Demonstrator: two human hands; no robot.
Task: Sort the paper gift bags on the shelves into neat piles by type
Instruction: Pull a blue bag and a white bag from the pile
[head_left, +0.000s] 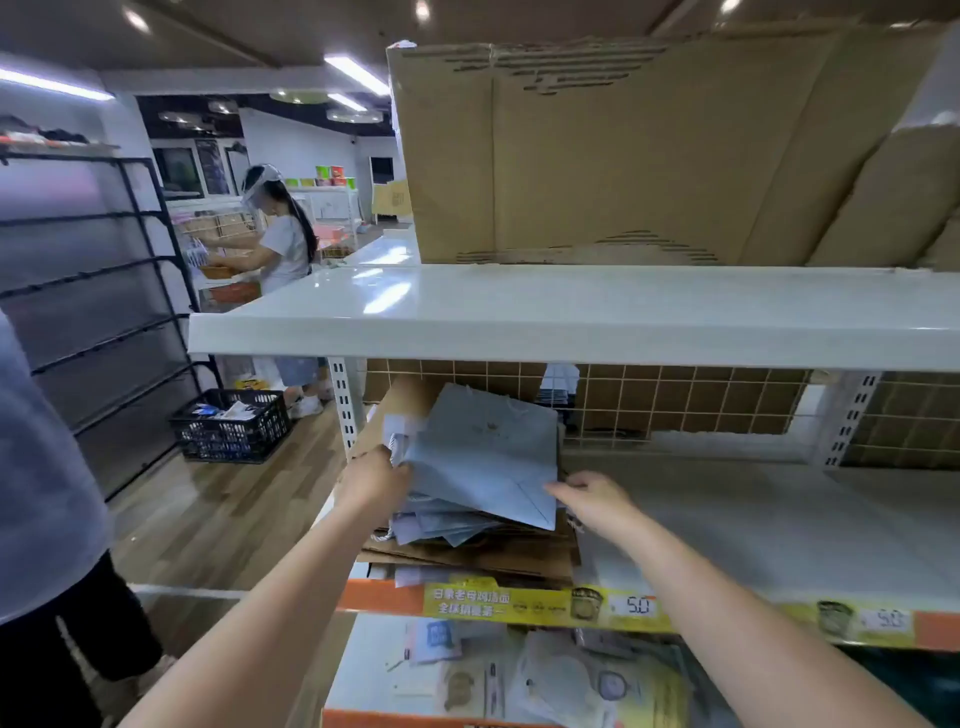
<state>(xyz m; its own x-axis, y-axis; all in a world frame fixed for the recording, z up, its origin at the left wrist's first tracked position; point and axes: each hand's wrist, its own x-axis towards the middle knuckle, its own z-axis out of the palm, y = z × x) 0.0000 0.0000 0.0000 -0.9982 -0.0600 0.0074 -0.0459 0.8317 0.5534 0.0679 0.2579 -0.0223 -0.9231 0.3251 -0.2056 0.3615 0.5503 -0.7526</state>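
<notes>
Grey-blue paper gift bags (483, 457) piled at middle shelf's (753, 519) 9 o'clock end; left hand (376, 475) grip pinches their edge, right hand (587, 496) fingers touch corner, spread; light, floppy, creasable

Bright light is cast by ceiling strip lights (357, 73); glare is seen on the white shelf (387, 296). Edges are bent and softly blurred.

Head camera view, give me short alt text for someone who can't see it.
Two bare hands work a pile of pale blue paper gift bags on a white shelf: the left hand grips the pile's left edge, the right hand touches the top bag's lower right corner. Brown cardboard lies under the pile.
</notes>
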